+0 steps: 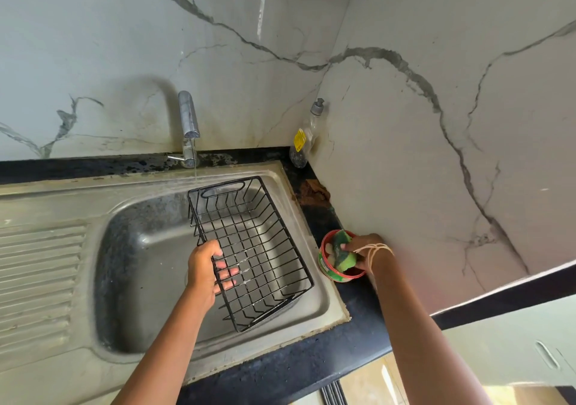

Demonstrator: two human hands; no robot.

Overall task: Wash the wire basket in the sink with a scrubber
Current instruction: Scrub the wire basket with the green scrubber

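A black wire basket [249, 236] stands tilted in the steel sink [137, 267], leaning toward the sink's right wall. My left hand [207, 269] grips the basket's left rim, fingers curled through the wires. To the right, on the black counter, my right hand [361, 248] holds a green and yellow scrubber [343, 253] inside a small red and green tub [336, 272]. A thin stream of water runs from the tap [188, 118] onto the sink's back edge, just behind the basket.
A clear soap bottle with a yellow label [304, 139] stands in the back corner of the counter [314, 214]. The ribbed drainboard [40, 277] lies left of the basin. Marble walls close in at the back and right.
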